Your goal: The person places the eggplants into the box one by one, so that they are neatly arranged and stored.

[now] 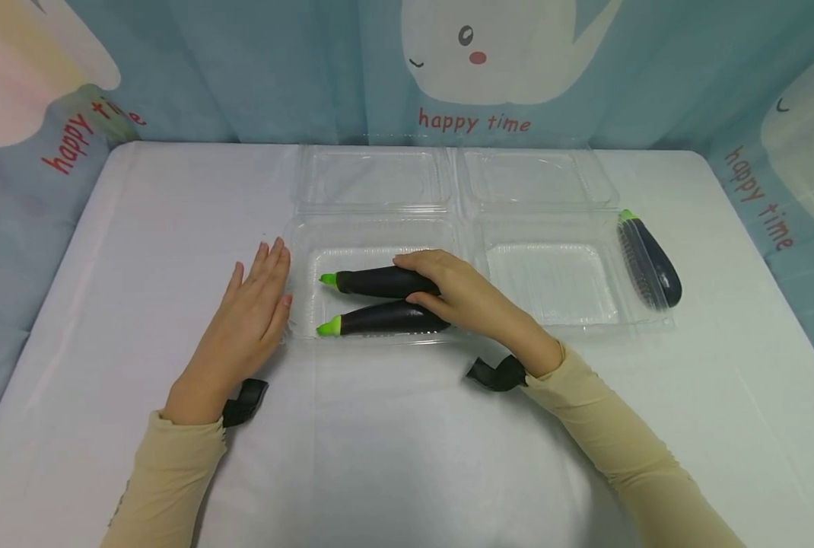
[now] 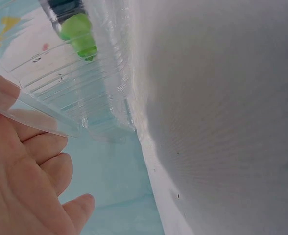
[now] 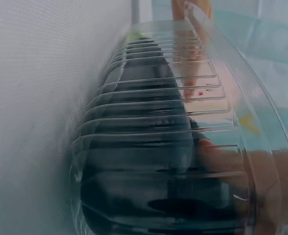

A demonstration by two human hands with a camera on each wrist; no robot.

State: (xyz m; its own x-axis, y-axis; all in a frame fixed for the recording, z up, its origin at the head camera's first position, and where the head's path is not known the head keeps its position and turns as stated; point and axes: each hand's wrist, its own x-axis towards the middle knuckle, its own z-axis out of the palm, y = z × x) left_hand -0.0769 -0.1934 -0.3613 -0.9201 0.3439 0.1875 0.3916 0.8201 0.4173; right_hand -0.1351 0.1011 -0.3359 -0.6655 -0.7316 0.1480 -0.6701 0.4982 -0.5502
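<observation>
Two dark eggplants with green stems lie side by side in the left clear plastic clamshell box (image 1: 373, 228), stems pointing left. My right hand (image 1: 465, 293) holds the thick end of the farther eggplant (image 1: 376, 281), fingers over its far side and thumb on the near side. The thumb tip overlaps the nearer eggplant (image 1: 389, 318). Through the ribbed wall in the right wrist view, the dark body (image 3: 139, 127) of an eggplant fills the middle. My left hand (image 1: 246, 316) is at the box's left side, fingers extended, beside the rim (image 2: 41, 122) in the left wrist view.
A second clear clamshell box (image 1: 551, 281) stands to the right, its lid (image 1: 530, 179) laid back like the left one's lid (image 1: 376, 179). Against its right side lies a third eggplant (image 1: 660, 262). A white cloth covers the table (image 1: 379, 441); a printed blue curtain (image 1: 297, 68) hangs behind.
</observation>
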